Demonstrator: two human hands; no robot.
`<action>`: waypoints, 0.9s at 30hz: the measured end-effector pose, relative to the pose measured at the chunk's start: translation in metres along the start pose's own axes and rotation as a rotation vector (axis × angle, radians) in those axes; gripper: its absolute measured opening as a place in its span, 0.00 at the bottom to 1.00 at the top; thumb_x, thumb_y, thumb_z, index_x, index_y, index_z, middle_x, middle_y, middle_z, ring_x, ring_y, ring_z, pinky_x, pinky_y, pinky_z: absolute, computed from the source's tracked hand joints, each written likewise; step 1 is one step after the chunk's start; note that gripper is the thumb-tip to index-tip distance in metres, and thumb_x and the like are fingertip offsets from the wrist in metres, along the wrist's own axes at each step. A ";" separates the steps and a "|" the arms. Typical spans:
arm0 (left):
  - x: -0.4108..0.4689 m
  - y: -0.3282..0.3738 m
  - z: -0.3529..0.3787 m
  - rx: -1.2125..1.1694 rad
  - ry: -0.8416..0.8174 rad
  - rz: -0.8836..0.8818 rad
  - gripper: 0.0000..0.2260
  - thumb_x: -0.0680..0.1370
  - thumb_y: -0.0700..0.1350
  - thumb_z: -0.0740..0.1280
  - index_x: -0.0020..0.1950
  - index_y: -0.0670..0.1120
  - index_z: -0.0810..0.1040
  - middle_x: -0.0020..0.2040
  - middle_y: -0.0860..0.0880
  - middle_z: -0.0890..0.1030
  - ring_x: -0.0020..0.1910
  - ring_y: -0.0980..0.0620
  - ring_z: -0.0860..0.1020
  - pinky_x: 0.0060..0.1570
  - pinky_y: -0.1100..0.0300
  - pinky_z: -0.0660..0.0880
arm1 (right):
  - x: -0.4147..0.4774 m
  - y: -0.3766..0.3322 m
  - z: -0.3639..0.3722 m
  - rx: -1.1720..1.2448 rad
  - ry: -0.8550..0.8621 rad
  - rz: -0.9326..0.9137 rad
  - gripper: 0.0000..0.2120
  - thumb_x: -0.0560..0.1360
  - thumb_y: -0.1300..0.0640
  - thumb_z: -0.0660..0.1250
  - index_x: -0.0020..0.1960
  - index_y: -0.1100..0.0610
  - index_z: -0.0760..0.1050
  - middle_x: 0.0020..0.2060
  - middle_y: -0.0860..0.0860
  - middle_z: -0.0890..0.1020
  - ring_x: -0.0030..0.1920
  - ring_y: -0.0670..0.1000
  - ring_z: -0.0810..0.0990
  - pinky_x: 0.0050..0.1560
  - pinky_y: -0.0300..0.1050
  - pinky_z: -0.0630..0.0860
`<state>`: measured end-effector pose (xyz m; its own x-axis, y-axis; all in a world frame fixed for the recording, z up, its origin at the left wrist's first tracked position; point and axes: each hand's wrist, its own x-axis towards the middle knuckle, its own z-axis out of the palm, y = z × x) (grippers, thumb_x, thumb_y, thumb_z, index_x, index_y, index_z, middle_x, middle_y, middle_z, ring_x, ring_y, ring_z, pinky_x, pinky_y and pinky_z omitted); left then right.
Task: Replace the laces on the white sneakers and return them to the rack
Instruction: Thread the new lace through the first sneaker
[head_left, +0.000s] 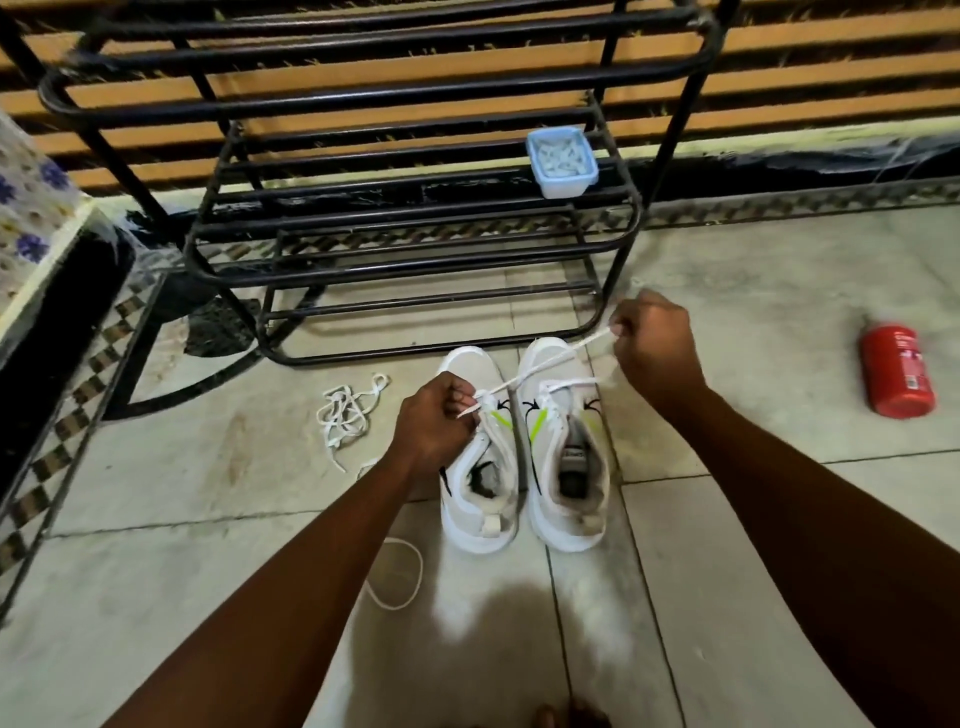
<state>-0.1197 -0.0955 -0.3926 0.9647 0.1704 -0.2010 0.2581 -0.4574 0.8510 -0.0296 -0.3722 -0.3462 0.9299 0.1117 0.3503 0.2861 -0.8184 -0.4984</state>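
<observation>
Fingers of left hand (434, 423) and right hand (652, 348) pinch the lace (545, 366) (rack (389, 360) ahead, loose lace (345, 415) left, canister (896, 371) right).

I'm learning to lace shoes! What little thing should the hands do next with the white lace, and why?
Probably the right hand should pull the lace snug. It stretches from the left sneaker, where the left hand pinches it at the eyelets, across to the right hand's grip.

Red canister (896, 370), pale-blue tub (561, 162)
</observation>
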 end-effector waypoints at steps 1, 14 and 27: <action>0.001 0.000 0.002 -0.024 -0.008 -0.009 0.12 0.71 0.34 0.70 0.50 0.48 0.82 0.42 0.51 0.84 0.40 0.55 0.80 0.46 0.64 0.75 | -0.003 0.013 -0.009 0.010 0.037 0.083 0.09 0.67 0.61 0.60 0.40 0.60 0.80 0.39 0.57 0.78 0.38 0.55 0.75 0.38 0.44 0.66; 0.017 0.041 -0.016 0.250 -0.166 0.059 0.12 0.73 0.28 0.69 0.45 0.44 0.83 0.40 0.48 0.85 0.39 0.50 0.82 0.38 0.67 0.76 | -0.033 -0.001 0.002 -0.287 -0.143 0.237 0.11 0.73 0.53 0.69 0.56 0.50 0.78 0.50 0.49 0.80 0.54 0.56 0.77 0.50 0.51 0.61; -0.043 0.104 -0.092 -0.291 0.055 0.133 0.05 0.76 0.34 0.75 0.51 0.38 0.83 0.37 0.44 0.82 0.31 0.54 0.76 0.30 0.62 0.72 | -0.018 -0.148 0.002 0.949 -0.659 0.095 0.24 0.71 0.72 0.67 0.64 0.57 0.74 0.39 0.64 0.82 0.41 0.62 0.83 0.44 0.45 0.76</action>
<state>-0.1389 -0.0698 -0.2509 0.9825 0.1769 -0.0588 0.0963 -0.2119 0.9725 -0.0883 -0.2519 -0.2805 0.8169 0.5734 -0.0624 0.0074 -0.1187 -0.9929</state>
